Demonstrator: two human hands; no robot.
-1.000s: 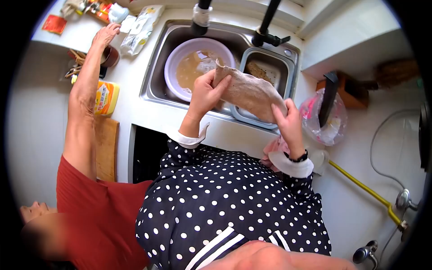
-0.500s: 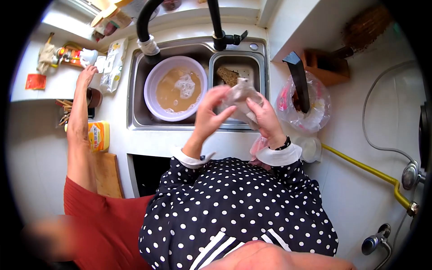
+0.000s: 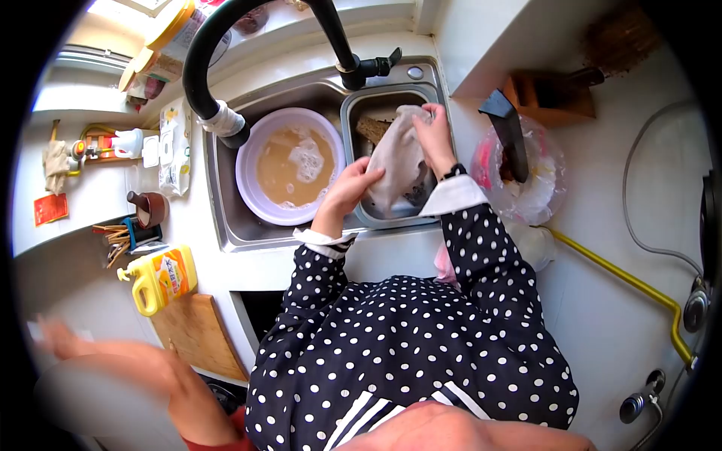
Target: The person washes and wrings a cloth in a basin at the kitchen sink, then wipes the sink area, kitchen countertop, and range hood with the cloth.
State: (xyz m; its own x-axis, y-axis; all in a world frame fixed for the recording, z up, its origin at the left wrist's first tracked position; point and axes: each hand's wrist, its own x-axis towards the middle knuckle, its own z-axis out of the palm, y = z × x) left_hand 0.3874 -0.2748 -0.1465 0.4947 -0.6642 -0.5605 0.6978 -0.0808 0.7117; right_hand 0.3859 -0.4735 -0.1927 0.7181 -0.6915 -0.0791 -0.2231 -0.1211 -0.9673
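A greyish-white cloth (image 3: 400, 161) hangs spread between my two hands, over the small right basin (image 3: 350, 180) of the sink. My left hand (image 3: 350, 184) pinches its left edge, and my right hand (image 3: 434, 139) grips its upper right corner. Partly hidden behind the cloth, a brown scouring pad (image 3: 370, 129) lies in the small basin. To the left, a lilac washbasin (image 3: 248, 192) of cloudy brownish water with foam stands in the larger sink bowl.
A black faucet (image 3: 197, 56) arches over the sink. A plastic-lined bin (image 3: 545, 169) stands at right, a yellow detergent bottle (image 3: 167, 279) and wooden cutting board (image 3: 199, 331) at left. A co-worker's blurred arm (image 3: 135, 368) is at lower left.
The cloth was bunched between my hands and now hangs open, my right hand higher. The co-worker's arm has drawn back from the left counter to the lower left. My view has shifted slightly.
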